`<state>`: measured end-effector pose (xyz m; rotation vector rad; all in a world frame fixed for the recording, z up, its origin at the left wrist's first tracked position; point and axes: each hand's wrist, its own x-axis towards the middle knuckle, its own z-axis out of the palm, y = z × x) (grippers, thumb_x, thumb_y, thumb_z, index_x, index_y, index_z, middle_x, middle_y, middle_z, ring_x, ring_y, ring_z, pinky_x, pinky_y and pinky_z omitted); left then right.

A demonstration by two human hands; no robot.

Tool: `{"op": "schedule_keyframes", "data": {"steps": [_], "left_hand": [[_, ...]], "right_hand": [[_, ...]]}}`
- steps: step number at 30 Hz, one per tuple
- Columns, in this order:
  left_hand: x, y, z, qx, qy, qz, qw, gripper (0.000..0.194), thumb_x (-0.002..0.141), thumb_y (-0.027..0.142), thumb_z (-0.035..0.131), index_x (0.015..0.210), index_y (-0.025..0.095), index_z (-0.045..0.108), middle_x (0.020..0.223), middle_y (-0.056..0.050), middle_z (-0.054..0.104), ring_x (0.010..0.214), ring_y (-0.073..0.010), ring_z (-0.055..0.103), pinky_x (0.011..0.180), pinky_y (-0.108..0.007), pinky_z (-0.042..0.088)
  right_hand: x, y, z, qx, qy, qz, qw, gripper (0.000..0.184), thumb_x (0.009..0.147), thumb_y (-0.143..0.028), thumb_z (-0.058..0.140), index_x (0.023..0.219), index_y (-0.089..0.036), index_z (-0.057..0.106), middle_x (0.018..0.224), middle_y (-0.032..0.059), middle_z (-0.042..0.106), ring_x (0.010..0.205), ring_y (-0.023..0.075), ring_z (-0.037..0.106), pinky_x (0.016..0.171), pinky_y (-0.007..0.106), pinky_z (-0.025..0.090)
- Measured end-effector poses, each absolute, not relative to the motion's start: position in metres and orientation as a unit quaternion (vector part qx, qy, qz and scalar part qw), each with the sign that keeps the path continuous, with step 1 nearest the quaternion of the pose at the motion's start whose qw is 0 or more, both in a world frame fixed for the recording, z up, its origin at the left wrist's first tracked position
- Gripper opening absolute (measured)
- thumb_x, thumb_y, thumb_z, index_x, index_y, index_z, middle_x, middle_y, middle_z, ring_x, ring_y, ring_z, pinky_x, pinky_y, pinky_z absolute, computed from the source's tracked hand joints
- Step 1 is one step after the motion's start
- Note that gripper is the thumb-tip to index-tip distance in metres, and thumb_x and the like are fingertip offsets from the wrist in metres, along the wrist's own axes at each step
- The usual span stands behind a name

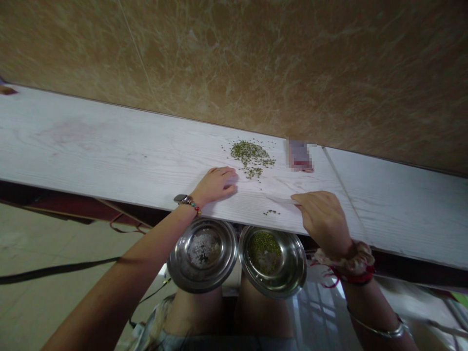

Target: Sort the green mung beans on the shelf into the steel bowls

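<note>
Going by the head view, it seems only part-way there: a loose pile of green beans (248,153) is left on the table (146,146), with strays (272,212) at its 5 o'clock, while more are already held in the right bowl (295,258) and white grains (201,246) in the left bowl (227,261) at 7. The left hand (215,184) is rested at 8 o'clock, fingers slightly apart; the right hand (323,214), at 4, has curled fingers, but whether the blurry pale strip (281,198) is gripped can't be told. The item (300,156) at 3 is pixelated out.
</note>
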<state>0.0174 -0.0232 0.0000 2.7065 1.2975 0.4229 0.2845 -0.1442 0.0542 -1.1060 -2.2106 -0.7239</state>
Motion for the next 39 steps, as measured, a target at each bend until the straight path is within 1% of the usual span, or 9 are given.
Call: {"op": "schedule_keyframes", "data": {"steps": [5,9,15,19,23,26,30,34,39], "left_hand": [[0.017,-0.023,-0.001,0.892,0.424,0.144,0.057,0.04,0.089,0.035,0.047,0.124,0.02,0.059,0.138,-0.01,0.058,0.128,-0.0249,0.052,0.109,-0.044,0.038],[0.017,-0.023,-0.001,0.892,0.42,0.156,0.059,0.038,0.088,0.035,0.048,0.122,0.024,0.059,0.136,-0.007,0.059,0.126,-0.0245,0.052,0.109,-0.044,0.039],[0.018,-0.024,0.001,0.892,0.426,0.138,0.063,0.041,0.088,0.034,0.047,0.123,0.017,0.059,0.137,-0.011,0.057,0.127,-0.0262,0.052,0.109,-0.043,0.038],[0.018,-0.024,0.002,0.893,0.423,0.142,0.06,0.039,0.088,0.034,0.047,0.122,0.021,0.059,0.138,-0.009,0.057,0.127,-0.0248,0.052,0.109,-0.043,0.039],[0.017,-0.024,0.001,0.891,0.426,0.142,0.058,0.04,0.088,0.034,0.047,0.122,0.019,0.059,0.138,-0.01,0.057,0.127,-0.0251,0.052,0.109,-0.043,0.039],[0.017,-0.023,0.0,0.892,0.424,0.146,0.058,0.039,0.088,0.034,0.047,0.122,0.021,0.059,0.138,-0.008,0.058,0.127,-0.0247,0.052,0.108,-0.043,0.039],[0.017,-0.023,0.0,0.892,0.423,0.149,0.061,0.039,0.087,0.034,0.047,0.122,0.02,0.059,0.138,-0.009,0.058,0.126,-0.0251,0.053,0.108,-0.043,0.039],[0.017,-0.023,0.0,0.893,0.421,0.149,0.061,0.039,0.087,0.034,0.047,0.122,0.022,0.059,0.137,-0.008,0.059,0.126,-0.0252,0.053,0.108,-0.044,0.04],[0.016,-0.022,-0.001,0.892,0.421,0.151,0.059,0.038,0.087,0.034,0.047,0.122,0.022,0.059,0.137,-0.008,0.058,0.125,-0.0247,0.053,0.108,-0.043,0.04]], "right_hand": [[0.286,-0.14,0.051,-0.417,-0.822,-0.27,0.279,0.021,0.088,-0.005,0.05,0.095,-0.019,0.064,0.081,0.0022,0.073,0.077,0.0166,0.065,0.078,0.033,0.043],[0.286,-0.138,0.048,-0.418,-0.825,-0.257,0.279,0.022,0.088,-0.005,0.05,0.095,-0.019,0.065,0.081,0.0025,0.073,0.077,0.0168,0.064,0.078,0.033,0.043],[0.285,-0.146,0.053,-0.407,-0.834,-0.248,0.277,0.022,0.088,-0.004,0.048,0.094,-0.019,0.064,0.079,0.0021,0.073,0.075,0.0161,0.063,0.078,0.033,0.043],[0.284,-0.148,0.055,-0.41,-0.831,-0.251,0.279,0.021,0.088,-0.004,0.049,0.093,-0.018,0.064,0.079,0.003,0.072,0.076,0.0166,0.062,0.078,0.032,0.043],[0.283,-0.148,0.053,-0.419,-0.831,-0.241,0.276,0.023,0.088,-0.006,0.048,0.094,-0.019,0.065,0.078,0.0028,0.072,0.074,0.0169,0.061,0.077,0.034,0.042],[0.281,-0.15,0.053,-0.415,-0.837,-0.223,0.277,0.024,0.087,-0.005,0.049,0.095,-0.018,0.066,0.08,0.0034,0.072,0.076,0.0171,0.062,0.077,0.034,0.043],[0.28,-0.153,0.055,-0.412,-0.84,-0.216,0.28,0.026,0.086,-0.004,0.048,0.097,-0.019,0.066,0.082,0.003,0.073,0.076,0.0169,0.063,0.078,0.034,0.043],[0.283,-0.153,0.054,-0.428,-0.831,-0.222,0.277,0.028,0.087,-0.006,0.048,0.102,-0.02,0.067,0.082,0.0032,0.072,0.077,0.0178,0.063,0.079,0.036,0.043],[0.284,-0.154,0.054,-0.425,-0.834,-0.234,0.263,0.025,0.087,-0.005,0.047,0.097,-0.018,0.067,0.082,0.0041,0.072,0.077,0.0177,0.062,0.077,0.034,0.042]]}}
